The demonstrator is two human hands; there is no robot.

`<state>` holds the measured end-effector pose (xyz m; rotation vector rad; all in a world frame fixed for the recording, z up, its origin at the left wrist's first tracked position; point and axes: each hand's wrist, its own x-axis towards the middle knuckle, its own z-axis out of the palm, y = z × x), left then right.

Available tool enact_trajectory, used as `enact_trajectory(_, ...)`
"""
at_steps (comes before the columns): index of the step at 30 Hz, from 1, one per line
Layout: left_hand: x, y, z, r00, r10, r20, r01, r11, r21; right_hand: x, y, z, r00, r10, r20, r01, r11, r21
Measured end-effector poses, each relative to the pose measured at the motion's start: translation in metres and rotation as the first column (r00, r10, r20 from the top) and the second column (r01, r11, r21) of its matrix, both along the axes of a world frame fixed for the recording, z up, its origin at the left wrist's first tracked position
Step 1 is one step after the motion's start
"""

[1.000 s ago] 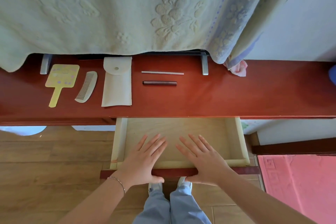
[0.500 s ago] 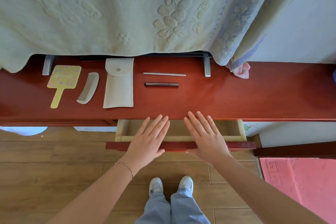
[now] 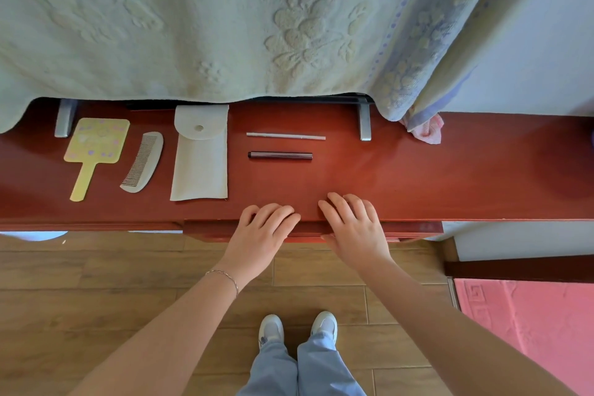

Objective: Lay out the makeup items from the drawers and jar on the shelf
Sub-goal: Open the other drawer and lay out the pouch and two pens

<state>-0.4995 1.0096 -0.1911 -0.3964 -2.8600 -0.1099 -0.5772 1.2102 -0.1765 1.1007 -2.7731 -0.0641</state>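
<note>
On the shelf (image 3: pixel 450 170) edge, left hand (image 3: pixel 262 231) and right hand (image 3: pixel 355 228); fingers loosely bent, holding nothing.

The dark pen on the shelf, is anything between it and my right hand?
Nothing visible. Only bare red shelf lies between the right hand, resting at the front edge, and the dark pen. The white stick lies behind the pen, out of the way.

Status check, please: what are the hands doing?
Left hand and right hand press drawer front, holding nothing. Drawer shut. Five items on shelf. Nothing obstructing.
</note>
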Motion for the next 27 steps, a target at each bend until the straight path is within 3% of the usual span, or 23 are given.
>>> enact_trajectory(10, -0.009, 0.007, -0.003, 0.997, 0.074, -0.024, -0.073, 0.996, 0.044, -0.004, -0.013, -0.016, 0.990, 0.006, -0.139, -0.007, 1.000, -0.012)
enact_trajectory(14, -0.012, 0.008, 0.005, 0.999, 0.044, -0.009, -0.043, 0.998, 0.040, -0.006, -0.016, -0.006, 0.997, -0.030, -0.072, 0.028, 0.999, -0.027)
enact_trajectory(18, -0.017, 0.019, 0.026, 0.999, -0.006, 0.049, 0.004, 0.998, 0.058, 0.000, 0.000, 0.013, 0.994, -0.017, 0.110, 0.028, 0.995, -0.100)
enact_trajectory(23, -0.033, 0.046, 0.058, 0.994, -0.101, 0.045, 0.095, 0.988, 0.123, 0.023, 0.055, 0.038, 0.969, -0.178, 0.172, 0.213, 0.954, -0.210)
enact_trajectory(27, -0.046, 0.088, 0.078, 0.974, -0.225, 0.010, 0.220, 0.961, 0.166, 0.045, 0.117, 0.060, 0.920, -0.363, 0.150, 0.389, 0.897, -0.211)
